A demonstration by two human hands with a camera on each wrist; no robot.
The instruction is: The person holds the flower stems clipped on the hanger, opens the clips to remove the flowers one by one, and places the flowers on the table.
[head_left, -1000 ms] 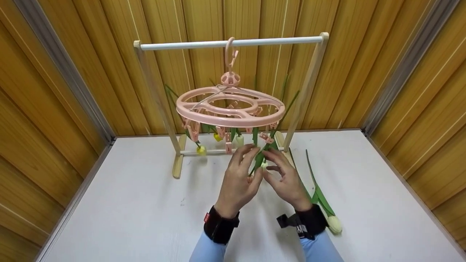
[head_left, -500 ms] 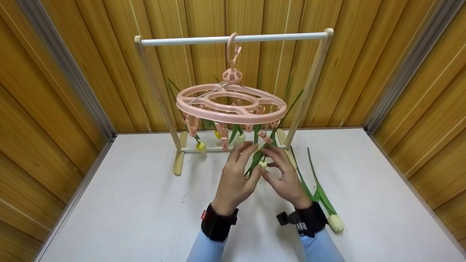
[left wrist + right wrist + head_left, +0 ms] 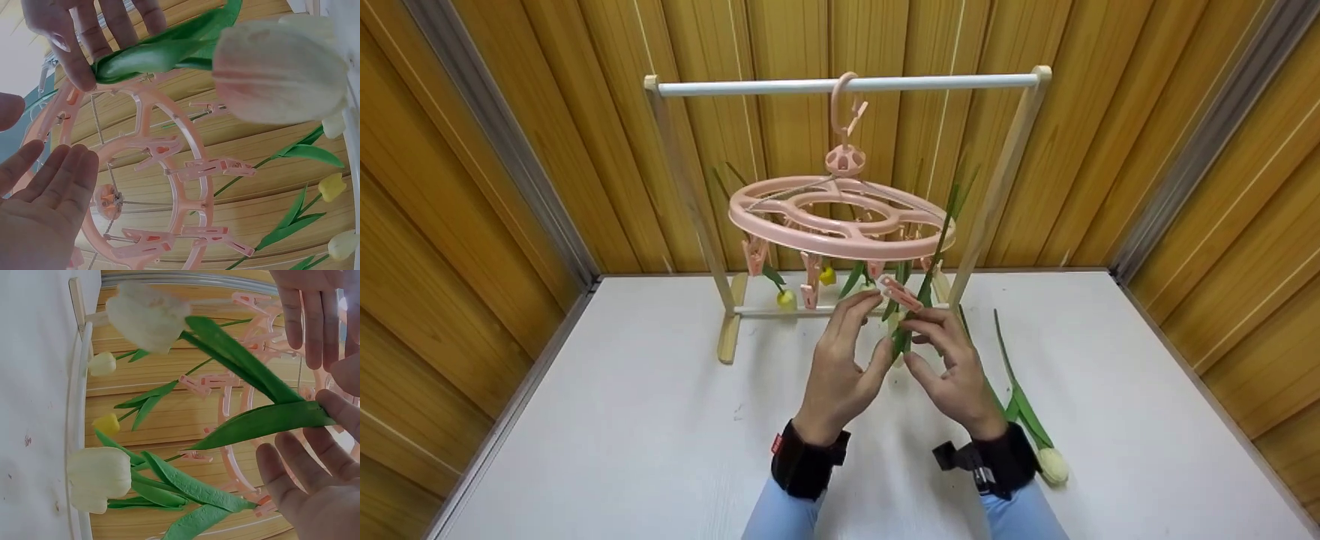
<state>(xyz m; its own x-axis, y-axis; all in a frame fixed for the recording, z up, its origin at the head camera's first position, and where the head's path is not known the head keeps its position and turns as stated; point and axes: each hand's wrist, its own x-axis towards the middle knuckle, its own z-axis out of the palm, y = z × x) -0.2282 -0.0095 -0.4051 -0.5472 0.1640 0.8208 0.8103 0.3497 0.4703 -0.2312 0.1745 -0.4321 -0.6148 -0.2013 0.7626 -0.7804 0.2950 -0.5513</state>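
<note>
A white tulip [image 3: 281, 70] hangs head down under the pink clip hanger [image 3: 840, 244], its green leaves [image 3: 267, 423] between my two hands. Just above my hands, a pink clothes peg [image 3: 901, 294] tilts at the stem. My right hand [image 3: 956, 367] has its fingers extended, and its fingertips touch the leaf near the peg. Facing it, my left hand [image 3: 840, 367] has loose, fairly straight fingers beside the peg and holds nothing. In the left wrist view its fingertips [image 3: 84, 169] stand apart from the leaf.
The hanger hooks over a white bar [image 3: 750, 88] on a wooden stand [image 3: 727, 330]. More tulips hang from its pegs, including a yellow one [image 3: 107, 424] and a white one [image 3: 101, 478]. A loose white tulip [image 3: 1051, 465] lies on the white table [image 3: 660, 450], right of my forearm.
My left fingers have drawn slightly away from the stem, and the peg shows more fully above my hands. The tulip's stem stands steeper and the hanger has turned a little.
</note>
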